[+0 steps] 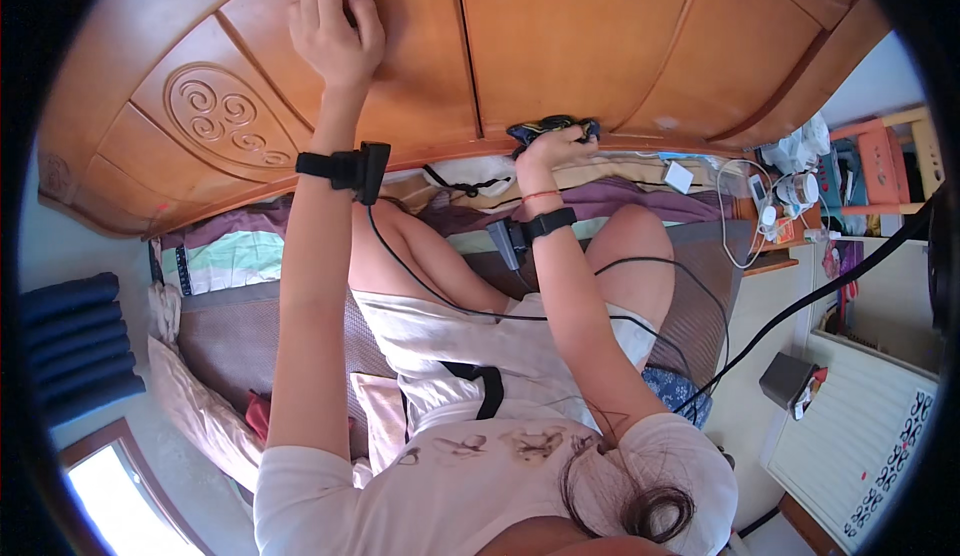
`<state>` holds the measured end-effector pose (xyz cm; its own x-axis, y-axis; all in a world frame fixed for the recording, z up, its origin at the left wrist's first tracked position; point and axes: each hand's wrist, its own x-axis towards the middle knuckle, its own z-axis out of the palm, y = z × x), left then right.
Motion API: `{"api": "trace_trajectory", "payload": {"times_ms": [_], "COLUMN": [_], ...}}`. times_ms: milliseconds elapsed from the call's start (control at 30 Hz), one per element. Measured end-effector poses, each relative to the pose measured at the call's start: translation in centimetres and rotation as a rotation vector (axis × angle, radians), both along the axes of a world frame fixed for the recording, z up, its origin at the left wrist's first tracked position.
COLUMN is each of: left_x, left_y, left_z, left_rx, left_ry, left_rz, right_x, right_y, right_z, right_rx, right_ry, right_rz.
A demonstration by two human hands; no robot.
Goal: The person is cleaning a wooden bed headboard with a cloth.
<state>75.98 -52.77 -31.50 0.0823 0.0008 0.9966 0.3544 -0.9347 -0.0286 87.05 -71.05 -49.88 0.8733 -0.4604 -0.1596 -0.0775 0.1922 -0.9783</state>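
Before me rises a carved wooden headboard of orange-brown wood. My left hand is held up against its upper left part, fingers curled in a loose fist with nothing visible in it. Low on the middle panel, my right hand grips a crumpled dark cloth with yellow markings, pressed to the wood just above the bottom edge. Part of the cloth is hidden behind the fingers. Each wrist carries a black strap with a small box, and thin black cables run from them across my lap.
Striped and purple bedding lies bunched along the headboard's foot, over a brown woven mat. A white charger sits there. At right, a bedside table holds cords and a jar. A thick black cable crosses the right side.
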Motion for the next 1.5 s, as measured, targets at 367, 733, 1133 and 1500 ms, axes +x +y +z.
{"api": "trace_trajectory", "payload": {"times_ms": [367, 733, 1133, 1500], "left_x": [-0.2, -0.2, -0.7, -0.2], "left_y": [-0.4, -0.5, -0.1, -0.4], "left_z": [-0.1, 0.3, 0.0, 0.2], "left_rx": [-0.011, 0.028, 0.003, 0.018], "left_ry": [0.000, 0.033, 0.021, 0.036], "left_rz": [0.050, 0.049, 0.051, 0.041], "right_x": [2.5, 3.7, 5.8, 8.2], "right_y": [-2.0, -4.0, -4.1, -4.8], "right_z": [3.9, 14.4, 5.4, -1.9], "right_rx": [0.516, 0.621, 0.511, 0.513], "right_ry": [0.137, 0.070, 0.191, 0.246], "right_rz": [0.106, 0.384, 0.058, 0.057]}}
